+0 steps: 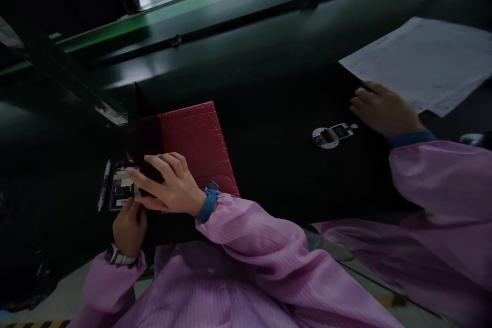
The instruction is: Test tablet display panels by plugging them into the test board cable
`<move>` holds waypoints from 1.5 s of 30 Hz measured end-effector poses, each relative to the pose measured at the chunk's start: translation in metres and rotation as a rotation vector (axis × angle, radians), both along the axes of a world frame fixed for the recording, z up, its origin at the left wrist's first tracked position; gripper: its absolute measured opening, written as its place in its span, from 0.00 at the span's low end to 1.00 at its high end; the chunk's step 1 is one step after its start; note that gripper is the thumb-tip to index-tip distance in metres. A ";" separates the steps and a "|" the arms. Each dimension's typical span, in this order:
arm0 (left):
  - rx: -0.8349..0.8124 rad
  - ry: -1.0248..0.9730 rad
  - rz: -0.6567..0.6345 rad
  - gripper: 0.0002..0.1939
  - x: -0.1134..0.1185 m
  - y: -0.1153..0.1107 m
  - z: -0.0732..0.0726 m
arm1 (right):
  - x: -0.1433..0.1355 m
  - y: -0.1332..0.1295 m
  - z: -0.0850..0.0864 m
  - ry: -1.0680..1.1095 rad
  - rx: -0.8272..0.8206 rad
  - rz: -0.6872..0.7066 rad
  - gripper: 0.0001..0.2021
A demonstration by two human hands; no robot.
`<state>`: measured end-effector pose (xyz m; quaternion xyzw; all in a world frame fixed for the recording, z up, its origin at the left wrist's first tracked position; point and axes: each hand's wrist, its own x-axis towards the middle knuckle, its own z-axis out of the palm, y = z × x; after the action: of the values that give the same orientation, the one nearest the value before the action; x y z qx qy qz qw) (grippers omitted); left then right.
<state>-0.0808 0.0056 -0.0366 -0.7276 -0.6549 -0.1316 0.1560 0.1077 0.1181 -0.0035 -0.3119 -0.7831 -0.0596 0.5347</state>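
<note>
My right hand [172,184], with a blue wrist strap, grips a thin dark panel [148,136] that stands tilted on the bench. Its index finger reaches over an opened electronic device [122,192] with exposed circuit parts and a white label. Below it, my left hand [130,228], wearing a watch, is closed at the lower right edge of the device. What its fingertips pinch is hidden. A red bubble-wrap sheet or pouch [196,143] lies just right of the panel, partly under my right wrist. Left of the device lies a pen [103,184].
At the right, a co-worker's hand [388,107] rests by white paper sheets [426,61]. Near it, a shiny metal-and-dark piece [338,133] lies across a small white disc. A dark post [73,77] stands at the left, and a rail [246,25] crosses the back.
</note>
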 end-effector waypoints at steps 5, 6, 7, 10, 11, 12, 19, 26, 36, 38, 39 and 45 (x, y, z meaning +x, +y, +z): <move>-0.028 -0.022 0.028 0.11 -0.001 0.000 -0.001 | 0.001 0.000 0.001 -0.036 -0.016 0.001 0.24; -0.030 -0.019 0.028 0.11 -0.001 0.000 -0.002 | 0.001 0.000 0.000 -0.041 -0.019 -0.002 0.24; -0.026 -0.014 0.026 0.11 -0.001 0.000 -0.002 | 0.001 0.000 0.000 -0.042 -0.020 -0.003 0.24; -0.004 0.001 0.007 0.11 -0.001 0.000 -0.001 | 0.000 0.000 0.001 -0.011 -0.010 0.002 0.23; 0.003 0.003 0.001 0.11 -0.001 0.001 -0.001 | 0.000 0.000 0.002 0.008 -0.003 0.004 0.22; 0.008 0.002 -0.003 0.11 0.000 0.001 -0.001 | 0.000 0.000 0.002 0.026 0.005 0.006 0.22; -0.033 -0.021 0.025 0.12 -0.001 0.000 -0.002 | 0.001 0.000 0.002 -0.018 -0.001 -0.006 0.23; -0.103 -0.086 0.095 0.13 -0.002 -0.002 -0.004 | 0.000 -0.001 -0.006 -0.121 -0.070 0.027 0.26; -0.067 -0.045 0.064 0.13 -0.002 -0.002 -0.003 | 0.001 0.000 0.003 0.015 0.011 -0.014 0.22; -0.045 -0.027 0.051 0.12 -0.001 -0.001 -0.002 | 0.001 0.000 0.003 0.003 0.009 -0.015 0.22; -0.035 -0.019 0.044 0.12 0.000 -0.001 -0.001 | 0.001 0.000 0.002 -0.014 0.000 -0.013 0.23; -0.005 0.002 0.006 0.13 0.002 0.002 0.001 | 0.003 -0.001 0.002 -0.044 -0.007 -0.019 0.23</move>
<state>-0.0785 0.0076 -0.0358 -0.7260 -0.6573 -0.1289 0.1554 0.1106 0.1168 -0.0011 -0.3197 -0.7920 -0.0686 0.5156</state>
